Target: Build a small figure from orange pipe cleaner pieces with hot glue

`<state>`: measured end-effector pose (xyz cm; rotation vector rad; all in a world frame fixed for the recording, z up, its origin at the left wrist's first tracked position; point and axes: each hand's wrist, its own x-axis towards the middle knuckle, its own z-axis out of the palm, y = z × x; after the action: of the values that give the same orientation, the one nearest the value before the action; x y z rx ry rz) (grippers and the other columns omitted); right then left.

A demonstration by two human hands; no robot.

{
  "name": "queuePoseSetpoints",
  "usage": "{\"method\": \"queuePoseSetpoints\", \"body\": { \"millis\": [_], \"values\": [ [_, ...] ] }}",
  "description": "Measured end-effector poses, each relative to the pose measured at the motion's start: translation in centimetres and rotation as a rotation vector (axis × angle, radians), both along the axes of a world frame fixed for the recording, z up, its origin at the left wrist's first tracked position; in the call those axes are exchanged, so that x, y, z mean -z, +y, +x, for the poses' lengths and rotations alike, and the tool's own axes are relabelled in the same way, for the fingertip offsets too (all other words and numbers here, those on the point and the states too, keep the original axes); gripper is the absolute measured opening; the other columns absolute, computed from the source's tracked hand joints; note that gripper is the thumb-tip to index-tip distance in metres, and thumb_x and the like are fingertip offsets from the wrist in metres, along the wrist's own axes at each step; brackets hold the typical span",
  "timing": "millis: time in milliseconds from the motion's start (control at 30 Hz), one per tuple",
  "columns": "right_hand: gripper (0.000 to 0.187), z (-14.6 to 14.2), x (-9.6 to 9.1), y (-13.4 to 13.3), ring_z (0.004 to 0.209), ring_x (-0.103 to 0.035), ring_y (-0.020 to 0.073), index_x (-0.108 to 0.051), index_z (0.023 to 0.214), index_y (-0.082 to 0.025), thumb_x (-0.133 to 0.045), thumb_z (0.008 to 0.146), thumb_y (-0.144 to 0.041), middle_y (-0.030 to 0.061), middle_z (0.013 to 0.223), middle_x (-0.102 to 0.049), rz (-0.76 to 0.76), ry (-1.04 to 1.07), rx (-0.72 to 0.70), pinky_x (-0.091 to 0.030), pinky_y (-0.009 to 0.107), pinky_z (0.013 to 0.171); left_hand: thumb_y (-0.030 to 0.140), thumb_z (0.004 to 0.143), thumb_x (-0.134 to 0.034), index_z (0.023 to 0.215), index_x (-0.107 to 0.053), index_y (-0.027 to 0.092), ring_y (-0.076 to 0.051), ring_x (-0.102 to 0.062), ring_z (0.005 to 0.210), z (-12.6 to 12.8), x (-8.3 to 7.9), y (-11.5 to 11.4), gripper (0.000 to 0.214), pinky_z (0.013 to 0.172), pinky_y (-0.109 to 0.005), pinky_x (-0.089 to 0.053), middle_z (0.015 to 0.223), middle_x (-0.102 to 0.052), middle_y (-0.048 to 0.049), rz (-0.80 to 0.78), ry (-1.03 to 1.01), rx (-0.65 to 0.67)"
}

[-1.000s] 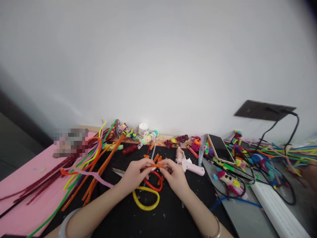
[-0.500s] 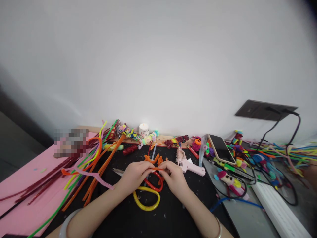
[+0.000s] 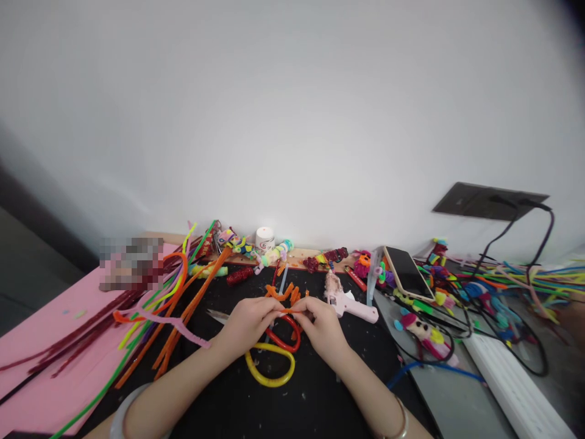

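Observation:
Between my fingertips stretches a short orange pipe cleaner (image 3: 287, 311). My left hand (image 3: 253, 318) pinches one end of it and my right hand (image 3: 320, 323) pinches the other. Just below my hands lie scissors with one red and one yellow handle loop (image 3: 270, 382); a blade shows left of my left hand. Curled orange pipe cleaner pieces (image 3: 283, 294) rest on the black mat (image 3: 256, 411) beyond my fingers. A pale pink glue gun (image 3: 359, 309) lies right of my right hand, with a clear glue stick (image 3: 372, 283) near it.
Long orange pipe cleaners (image 3: 176, 341) and dark red ones (image 3: 86, 329) lie at left across a pink sheet (image 3: 41, 360). Along the wall are a white jar (image 3: 264, 240) and several colourful figures. At right lie a phone (image 3: 408, 274), cables and a white power strip (image 3: 514, 387).
Both hands keep the orange pipe cleaner in nearly the same place. The view has shifted very slightly; nothing else visibly moved.

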<state>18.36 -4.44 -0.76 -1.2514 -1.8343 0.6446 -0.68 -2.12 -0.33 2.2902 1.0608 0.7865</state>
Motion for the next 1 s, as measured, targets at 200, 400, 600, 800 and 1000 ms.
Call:
{"method": "queuePoseSetpoints", "body": {
  "millis": [200,400,600,800,1000],
  "values": [
    [0.014,0.02,0.07,-0.02,0.061,-0.056,0.0127,-0.065,0.082,-0.020,-0.059,0.078,-0.009,0.0003,0.076,-0.064,0.007,0.019,0.016,-0.043,0.022,0.055,0.021,0.087,-0.053,0.091,-0.067,0.021,-0.017,-0.066,0.084,0.12,-0.16,-0.04,0.015,0.079,-0.026,-0.048,0.093,-0.072,-0.0031,-0.029,-0.080,-0.044],
    [0.015,0.04,-0.06,0.00,0.065,-0.057,0.0143,-0.064,0.083,-0.020,-0.057,0.079,-0.008,0.0023,0.080,-0.065,0.022,0.043,-0.009,-0.044,0.023,0.057,0.021,0.086,-0.054,0.092,-0.067,0.020,-0.017,-0.066,0.086,0.23,-0.29,-0.17,0.014,0.080,-0.026,-0.048,0.094,-0.072,-0.0034,-0.038,-0.125,-0.051],
    [0.015,0.12,-0.21,-0.10,0.071,-0.060,0.0155,-0.064,0.076,-0.019,-0.056,0.080,-0.007,0.0023,0.077,-0.065,0.042,0.044,-0.025,-0.046,0.025,0.064,0.019,0.088,-0.050,0.085,-0.066,0.019,-0.015,-0.064,0.075,0.15,-0.24,-0.10,0.016,0.070,-0.022,-0.046,0.081,-0.070,-0.0015,-0.039,-0.060,-0.025],
    [0.015,0.13,-0.34,-0.11,0.068,-0.060,0.0148,-0.064,0.075,-0.019,-0.056,0.081,-0.007,0.0015,0.073,-0.063,0.070,0.016,-0.035,-0.046,0.024,0.062,0.017,0.088,-0.050,0.082,-0.066,0.018,-0.013,-0.063,0.071,0.07,-0.07,-0.27,0.017,0.068,-0.021,-0.045,0.076,-0.069,-0.0005,-0.015,-0.057,-0.014],
    [0.014,0.26,-0.16,0.11,0.065,-0.058,0.0142,-0.065,0.078,-0.020,-0.057,0.079,-0.008,0.0012,0.075,-0.065,0.055,0.030,-0.007,-0.044,0.023,0.059,0.017,0.086,-0.055,0.090,-0.067,0.019,-0.014,-0.065,0.081,0.18,-0.22,-0.26,0.012,0.076,-0.021,-0.047,0.089,-0.071,-0.0016,-0.018,-0.152,-0.027]
  ]
}}
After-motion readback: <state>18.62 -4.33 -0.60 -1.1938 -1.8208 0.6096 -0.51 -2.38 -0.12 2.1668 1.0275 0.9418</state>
